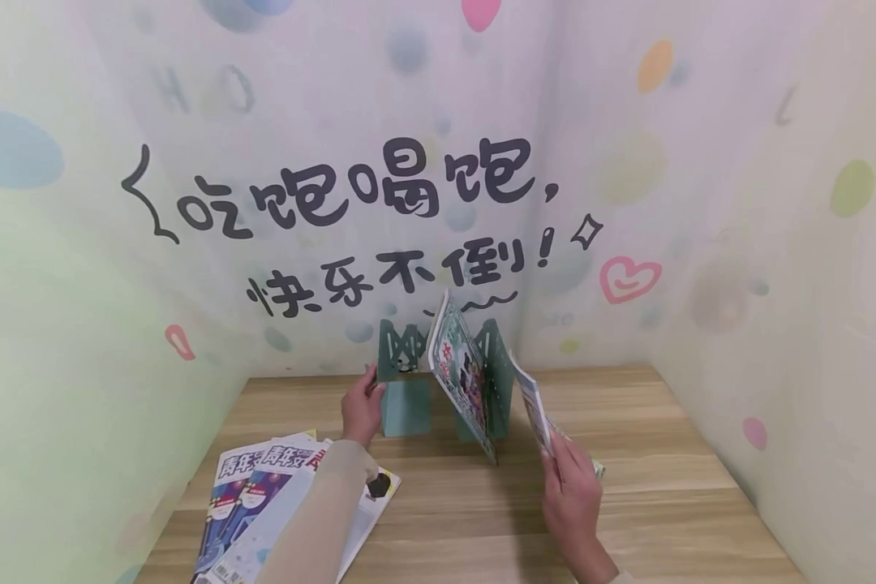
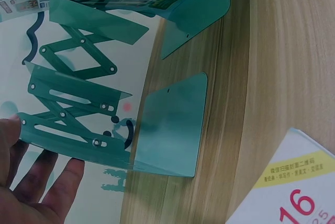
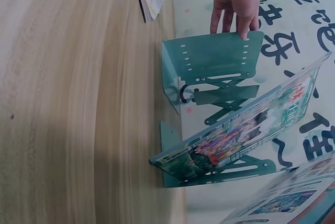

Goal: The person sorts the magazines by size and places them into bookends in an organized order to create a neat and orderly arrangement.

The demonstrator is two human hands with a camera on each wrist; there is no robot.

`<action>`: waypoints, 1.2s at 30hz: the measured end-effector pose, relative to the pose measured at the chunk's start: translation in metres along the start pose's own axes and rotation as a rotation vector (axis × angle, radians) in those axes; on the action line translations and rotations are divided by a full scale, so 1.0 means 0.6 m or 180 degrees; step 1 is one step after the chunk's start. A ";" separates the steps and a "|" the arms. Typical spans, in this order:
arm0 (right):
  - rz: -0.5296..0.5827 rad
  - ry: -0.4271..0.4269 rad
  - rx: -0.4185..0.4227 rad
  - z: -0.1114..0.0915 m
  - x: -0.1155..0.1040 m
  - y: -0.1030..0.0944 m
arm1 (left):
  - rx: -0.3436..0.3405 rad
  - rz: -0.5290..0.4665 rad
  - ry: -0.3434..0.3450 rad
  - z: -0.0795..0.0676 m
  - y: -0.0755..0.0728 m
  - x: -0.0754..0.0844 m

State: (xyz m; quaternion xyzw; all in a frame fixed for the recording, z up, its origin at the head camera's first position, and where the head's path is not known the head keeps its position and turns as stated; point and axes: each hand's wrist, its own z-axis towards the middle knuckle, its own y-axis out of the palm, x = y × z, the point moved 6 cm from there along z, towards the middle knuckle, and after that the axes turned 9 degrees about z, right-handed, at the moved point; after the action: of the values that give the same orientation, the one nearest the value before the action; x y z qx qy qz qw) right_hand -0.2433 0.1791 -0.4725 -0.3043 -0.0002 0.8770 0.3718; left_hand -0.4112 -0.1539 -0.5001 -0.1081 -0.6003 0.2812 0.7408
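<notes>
A green metal expanding bookend (image 1: 406, 410) with scissor-like crossbars stands at the back of the table. My left hand (image 1: 362, 412) grips the edge of its left end plate, with the thumb and fingers at the plate's rim in the left wrist view. Inside the bookend, a colourful magazine (image 1: 458, 365) leans against the right side, tilted. My right hand (image 1: 573, 495) holds another magazine (image 1: 531, 397) by its lower near part, just right of the bookend. In the right wrist view that held magazine (image 3: 288, 200) shows at the lower right corner.
Several overlapping magazines (image 1: 241, 503) lie fanned on the wooden table (image 1: 664, 487) at the front left, partly hidden by my left sleeve (image 1: 317, 511). A printed wall covering (image 1: 423, 97) closes in the table's back and sides, right behind the bookend.
</notes>
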 end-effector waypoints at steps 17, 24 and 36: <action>0.0575 -0.0230 0.0253 0.011 -0.048 0.000 | -0.0037 -0.0020 0.0011 -0.004 -0.006 0.008; 0.0718 -0.0400 0.0251 0.011 -0.063 0.007 | -0.0020 -0.0023 0.0043 -0.003 -0.006 0.008; 0.0772 -0.0501 0.0205 0.011 -0.077 0.014 | 0.0005 -0.0002 0.0054 -0.004 -0.007 0.010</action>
State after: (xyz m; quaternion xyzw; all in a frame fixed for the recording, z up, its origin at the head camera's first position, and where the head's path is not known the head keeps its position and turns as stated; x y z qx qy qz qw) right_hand -0.2275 0.1446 -0.4445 -0.2203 0.0356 0.9362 0.2715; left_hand -0.4070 -0.1535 -0.4935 -0.1097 -0.5939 0.2806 0.7460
